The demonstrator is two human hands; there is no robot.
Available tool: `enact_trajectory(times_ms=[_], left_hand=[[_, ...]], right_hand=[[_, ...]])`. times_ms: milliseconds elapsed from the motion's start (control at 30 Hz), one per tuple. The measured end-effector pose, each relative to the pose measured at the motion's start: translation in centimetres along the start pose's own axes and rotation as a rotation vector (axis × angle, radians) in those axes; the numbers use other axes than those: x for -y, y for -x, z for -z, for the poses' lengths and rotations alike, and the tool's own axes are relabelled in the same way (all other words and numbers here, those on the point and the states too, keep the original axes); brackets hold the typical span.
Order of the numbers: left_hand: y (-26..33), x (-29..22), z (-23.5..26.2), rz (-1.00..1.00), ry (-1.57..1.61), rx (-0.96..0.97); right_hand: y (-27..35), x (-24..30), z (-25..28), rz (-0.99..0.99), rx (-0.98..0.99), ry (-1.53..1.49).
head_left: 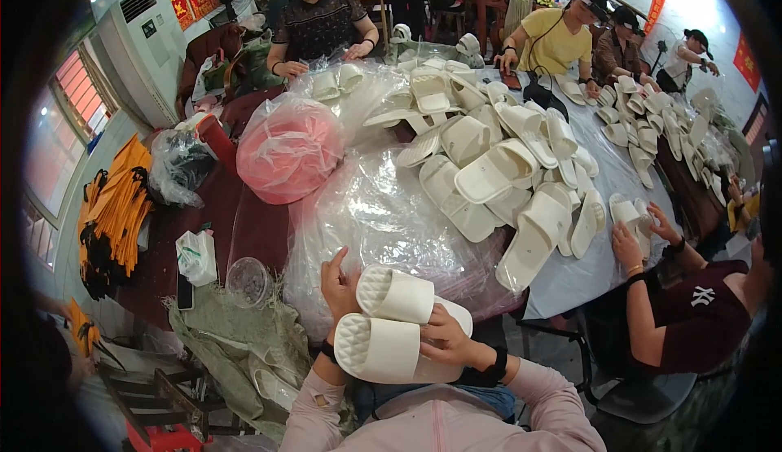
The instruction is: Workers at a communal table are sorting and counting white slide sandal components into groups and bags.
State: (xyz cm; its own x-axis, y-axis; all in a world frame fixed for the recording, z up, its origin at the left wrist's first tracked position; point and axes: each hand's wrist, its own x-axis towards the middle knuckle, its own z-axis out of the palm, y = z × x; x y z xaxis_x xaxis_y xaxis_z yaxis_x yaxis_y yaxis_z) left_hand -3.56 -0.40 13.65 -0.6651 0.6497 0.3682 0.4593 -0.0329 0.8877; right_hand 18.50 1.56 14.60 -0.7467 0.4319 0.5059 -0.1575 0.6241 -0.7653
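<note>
The right hand (pixel 444 340) is closed over the top of a pair of white slippers (pixel 391 326), fingers curled across the strap of the lower one, while the left hand (pixel 338 285) grips the same pair from the far side, thumb and fingers wrapped behind the upper slipper. The two slippers are stacked one on the other, ribbed toe ends facing left, held close to the person's chest just at the near edge of the table (pixel 261 232). Beyond the pair, on the table, lies a wide sheet of clear plastic bags (pixel 383 216), and past that a large heap of loose white slippers (pixel 497 167) spreads toward the table's far right side. A pink bundle in a clear bag (pixel 289 151) sits on the table's left part, with a clear plastic cup (pixel 247 279) and a dark phone (pixel 185 291) at its near left corner. A green woven sack (pixel 236 330) hangs off that corner. To the right of the table, another person's hands (pixel 643 236) hold a slipper.
</note>
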Motion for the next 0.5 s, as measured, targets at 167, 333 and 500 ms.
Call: enact_trajectory(times_ms=[167, 333, 500], left_hand=[[0.0, -0.4, 0.0, 0.004, 0.028, 0.003], [0.0, -0.4, 0.4, -0.026, -0.035, 0.025], [-0.2, 0.6, 0.4, 0.034, 0.033, -0.072]], right_hand=[[-0.1, -0.1, -0.2, -0.023, -0.048, -0.031], [-0.1, -0.4, -0.3, -0.031, -0.057, -0.01], [0.0, -0.4, -0.6, -0.027, -0.04, -0.044]])
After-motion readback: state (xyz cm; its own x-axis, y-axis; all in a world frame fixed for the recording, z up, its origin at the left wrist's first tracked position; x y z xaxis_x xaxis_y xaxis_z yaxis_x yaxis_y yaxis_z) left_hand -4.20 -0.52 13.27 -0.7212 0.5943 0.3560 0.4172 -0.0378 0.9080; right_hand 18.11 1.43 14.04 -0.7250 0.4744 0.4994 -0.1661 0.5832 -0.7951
